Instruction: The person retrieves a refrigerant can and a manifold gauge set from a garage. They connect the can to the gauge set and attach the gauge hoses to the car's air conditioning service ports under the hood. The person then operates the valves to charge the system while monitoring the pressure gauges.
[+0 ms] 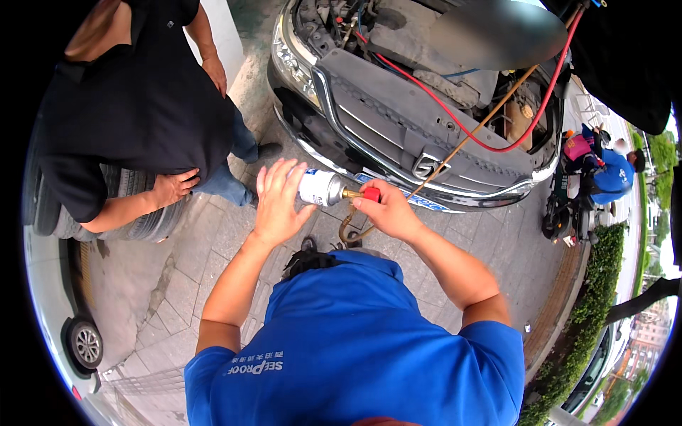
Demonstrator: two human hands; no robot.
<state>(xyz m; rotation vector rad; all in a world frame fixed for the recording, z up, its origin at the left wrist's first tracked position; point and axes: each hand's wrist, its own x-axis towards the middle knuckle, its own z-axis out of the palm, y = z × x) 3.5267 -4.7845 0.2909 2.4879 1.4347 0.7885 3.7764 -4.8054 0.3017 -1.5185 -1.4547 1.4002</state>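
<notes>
White can (320, 187): it lay on its side before you, above the paving (213, 227), its base hidden behind your left hand (279, 202), which held it. Your right hand (387, 209) pinched the red knob (371, 194) at its neck, some fingers hidden. Both your elbows were bent, forearms angled inward. Beyond, the dark car (355, 106) stood with its engine bay (398, 35) partly blurred, cut off above.

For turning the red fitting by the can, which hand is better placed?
Probably the right hand: it is at the red fitting, while the left hand holds the white can.
</notes>
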